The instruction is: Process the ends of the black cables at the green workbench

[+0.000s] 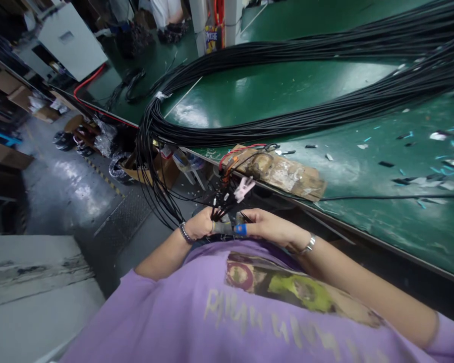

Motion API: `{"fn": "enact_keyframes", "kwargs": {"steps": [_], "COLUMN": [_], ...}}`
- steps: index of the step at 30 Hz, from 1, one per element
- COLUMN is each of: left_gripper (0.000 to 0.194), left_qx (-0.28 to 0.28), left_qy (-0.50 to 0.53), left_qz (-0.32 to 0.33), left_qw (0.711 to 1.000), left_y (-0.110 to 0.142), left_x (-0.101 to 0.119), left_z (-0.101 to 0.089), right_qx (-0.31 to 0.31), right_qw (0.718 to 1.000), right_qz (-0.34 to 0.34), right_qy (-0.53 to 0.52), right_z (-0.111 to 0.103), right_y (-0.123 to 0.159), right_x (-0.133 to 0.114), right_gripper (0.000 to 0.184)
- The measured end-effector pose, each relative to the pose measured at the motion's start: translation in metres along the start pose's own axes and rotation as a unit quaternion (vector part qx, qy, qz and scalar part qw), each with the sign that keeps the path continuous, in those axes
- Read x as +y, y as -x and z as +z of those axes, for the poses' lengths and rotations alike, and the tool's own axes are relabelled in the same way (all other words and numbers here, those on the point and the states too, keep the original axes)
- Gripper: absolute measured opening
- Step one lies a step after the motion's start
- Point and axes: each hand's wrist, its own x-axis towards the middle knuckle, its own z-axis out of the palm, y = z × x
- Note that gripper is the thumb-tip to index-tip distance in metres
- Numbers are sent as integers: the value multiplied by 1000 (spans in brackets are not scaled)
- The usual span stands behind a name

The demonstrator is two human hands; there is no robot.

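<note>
My left hand point(200, 224) is closed in a fist round a bunch of thin black cables point(224, 201) whose ends stick up from it. My right hand point(267, 226) meets it from the right, fingers curled, one fingertip capped in blue, pinching at the same cable ends. A pink clip point(244, 188) sits just above both hands among the wire ends. The cables run up to a big black cable bundle point(287, 85) that loops over the edge of the green table point(363, 171). I wear a purple shirt.
A taped cardboard pad point(287, 174) with red wires lies at the table edge. Small cut scraps point(431, 176) litter the table's right part. Below left are the grey floor, cardboard boxes point(7, 156) and a white machine point(70, 38).
</note>
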Motion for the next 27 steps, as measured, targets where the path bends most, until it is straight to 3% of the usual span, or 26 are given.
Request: {"fn": "enact_keyframes", "kwargs": {"steps": [2,4,8,11,14,17,21,27], "left_gripper": [48,47,49,47,46,47,48,47], "left_qx": [-46,-60,-14,-21,1,13,6,-7], "left_qy": [1,2,-14,-35,-24,6,40,63], "left_qz": [-12,-11,9,22,49,57,76,79], "left_qw": [999,998,1000,999,999,998,996,995], "left_y": [1,2,3,2,-4,-14,-28,-38], "left_x": [3,5,7,10,16,23,27,24], "left_z": [3,4,-4,-14,-22,-26,-28,-27], "right_qx": [-45,-34,148,249,216,167,195,209], "right_qw": [999,999,985,961,964,974,967,954], "right_qz": [15,7,-82,-116,-130,-136,-152,-139], "right_qy": [11,15,35,-24,-84,-70,-68,-164], "right_z": [1,3,4,-2,-9,-11,-8,-6], "right_y": [-2,-6,-12,-14,-13,-15,-23,-29], "right_x": [2,6,12,11,6,-2,-6,-6], "right_gripper": [42,42,43,49,59,61,54,53]}}
